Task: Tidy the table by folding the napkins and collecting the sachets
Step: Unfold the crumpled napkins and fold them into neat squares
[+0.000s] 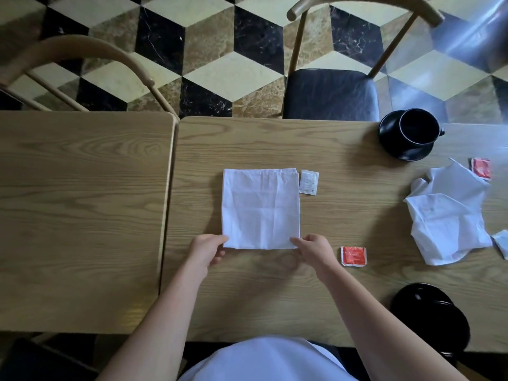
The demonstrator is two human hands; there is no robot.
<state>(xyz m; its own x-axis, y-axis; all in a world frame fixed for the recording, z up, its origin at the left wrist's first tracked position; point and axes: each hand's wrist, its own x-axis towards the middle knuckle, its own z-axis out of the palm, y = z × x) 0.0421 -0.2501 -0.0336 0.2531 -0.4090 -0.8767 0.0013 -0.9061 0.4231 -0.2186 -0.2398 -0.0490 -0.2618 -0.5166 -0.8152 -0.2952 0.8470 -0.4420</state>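
While my left hand (207, 250) and right hand (313, 250) pinch the near corners of the flat napkin (260, 207) at table centre, the crumpled napkin (450, 213) and scattered sachets (353, 255) remain untidied, I judge.

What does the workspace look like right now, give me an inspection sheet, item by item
Surface: two wooden tables pushed side by side.
Job's things: flat napkin in front of the person; crumpled napkin to the right; white sachet beside the flat one; red sachet near the right hand; another red sachet behind the crumpled napkin.
Clutter: black cup on saucer; black dish.
Grippers: left hand and right hand pinch the flat napkin's near corners.
Cables: nothing seen.
Surroundings: two chairs, patterned tile floor.
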